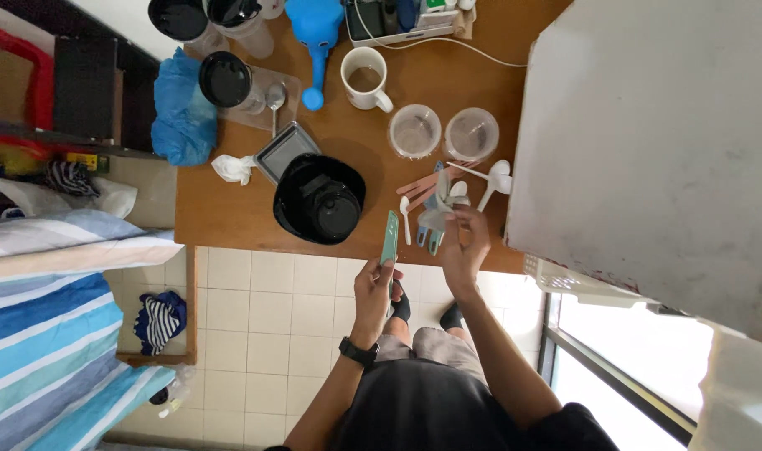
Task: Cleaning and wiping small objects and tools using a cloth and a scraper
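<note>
Wooden table against the wall, tiled floor below. Left hand pinches a flat teal utensil by its lower end, upright over the table edge: looks light, stiff plastic, best held mid-shaft. Right hand is closed on a crumpled clear wrapper, thin and slippery. Blue bag sits at the table's left; no labels legible.

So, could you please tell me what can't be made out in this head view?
- Right hand: its fingers hide part of the clear wrapper it holds.
- Utensils: partly behind wrapper, too small to count.
- Green strip in left hand: edge-on, face unseen.
- White box: cut off by frame.
</note>
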